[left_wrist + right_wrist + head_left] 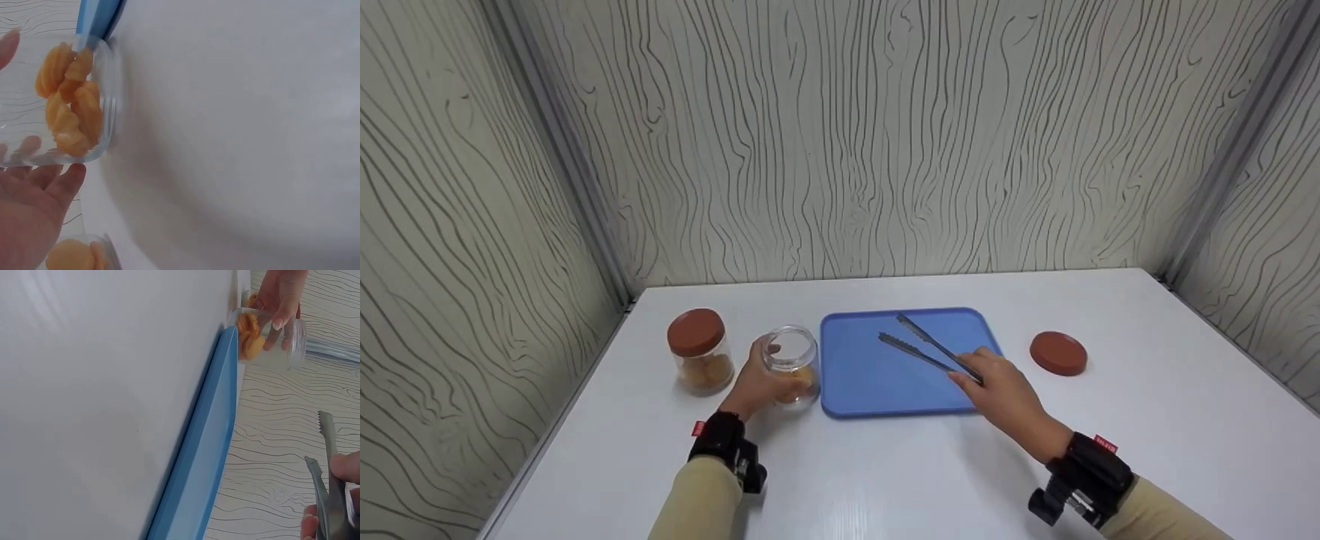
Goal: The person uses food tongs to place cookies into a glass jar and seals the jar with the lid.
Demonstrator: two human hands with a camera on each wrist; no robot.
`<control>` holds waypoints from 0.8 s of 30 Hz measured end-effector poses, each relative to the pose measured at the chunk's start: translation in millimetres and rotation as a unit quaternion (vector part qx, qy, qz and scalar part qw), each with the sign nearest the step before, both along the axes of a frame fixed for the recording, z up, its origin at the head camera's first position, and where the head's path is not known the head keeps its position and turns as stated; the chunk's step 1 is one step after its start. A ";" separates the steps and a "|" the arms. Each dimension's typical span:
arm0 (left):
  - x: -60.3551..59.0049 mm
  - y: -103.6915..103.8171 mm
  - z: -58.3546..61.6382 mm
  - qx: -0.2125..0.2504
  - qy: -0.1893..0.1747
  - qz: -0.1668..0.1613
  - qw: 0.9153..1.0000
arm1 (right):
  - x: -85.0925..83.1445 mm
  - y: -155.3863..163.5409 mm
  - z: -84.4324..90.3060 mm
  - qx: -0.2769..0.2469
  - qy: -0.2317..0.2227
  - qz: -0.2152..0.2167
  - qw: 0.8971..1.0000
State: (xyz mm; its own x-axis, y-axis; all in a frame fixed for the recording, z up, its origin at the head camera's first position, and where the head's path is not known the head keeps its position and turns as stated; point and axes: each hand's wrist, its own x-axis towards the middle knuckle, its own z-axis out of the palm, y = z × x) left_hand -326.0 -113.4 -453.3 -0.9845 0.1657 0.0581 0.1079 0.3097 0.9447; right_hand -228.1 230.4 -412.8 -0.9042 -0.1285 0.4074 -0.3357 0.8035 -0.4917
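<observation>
My left hand (pixel 757 382) grips a clear lidless jar (pixel 790 348) just left of the blue tray (pixel 855 379). Several ridged golden cookies (pixel 79 115) lie at the bottom of this jar, plain in the left wrist view. Over the right half of the tray, my right hand (pixel 997 386) holds metal tongs (pixel 934 343). Their serrated tips point away and to the left, spread apart with nothing between them. The right wrist view also shows the tongs (pixel 332 489), pinched between thumb and fingers.
A second jar (pixel 705 367) with a red-brown lid (pixel 696 332) and similar cookies inside stands to the left. Another red-brown lid (pixel 1058 353) lies flat on the white table (pixel 900 472) right of the tray. Patterned panels (pixel 847 142) enclose the back and sides.
</observation>
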 end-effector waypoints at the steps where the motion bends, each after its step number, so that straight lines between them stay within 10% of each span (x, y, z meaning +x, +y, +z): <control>1: -0.1 0.2 0.1 -0.001 0.002 0.000 1.000 | 0.6 1.5 0.2 0.000 0.000 -0.003 1.000; 24: -0.4 0.0 0.6 -0.020 -0.013 0.003 1.000 | 8.4 26.4 -5.2 -0.016 -0.017 -0.027 0.999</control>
State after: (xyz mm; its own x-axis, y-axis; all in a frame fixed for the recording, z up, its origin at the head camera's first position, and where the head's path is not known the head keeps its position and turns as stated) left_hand -326.5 -113.4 -452.7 -0.9866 0.1613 0.0253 0.0807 0.3471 0.9343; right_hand -219.7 256.8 -418.0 -0.9232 -0.0659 0.3786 -0.2742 0.8032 -0.5288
